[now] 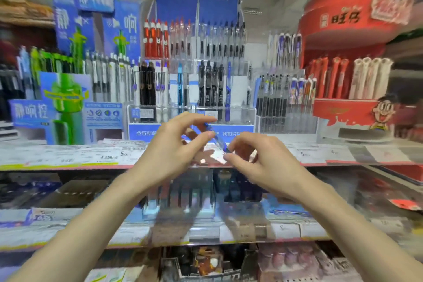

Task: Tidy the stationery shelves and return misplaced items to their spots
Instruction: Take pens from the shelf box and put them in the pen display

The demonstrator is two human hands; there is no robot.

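I can't read the price tags (123, 154) along the shelf edge at mid-frame; they smear. The left hand (169, 151) covers part of the blue pen (214, 136). Shelves at the far left and lower right blur out, and both forearms are cut off by the bottom edge.

Blue-and-clear pen (215, 137) — blue display stand (196, 4), red cartoon-printed stand (343, 110), seemingly green-and-blue one (66, 98).

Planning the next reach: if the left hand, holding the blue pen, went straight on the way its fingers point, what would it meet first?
Probably the right hand, which pinches the blue pen's lower end just beyond the left hand. Depth is unclear.
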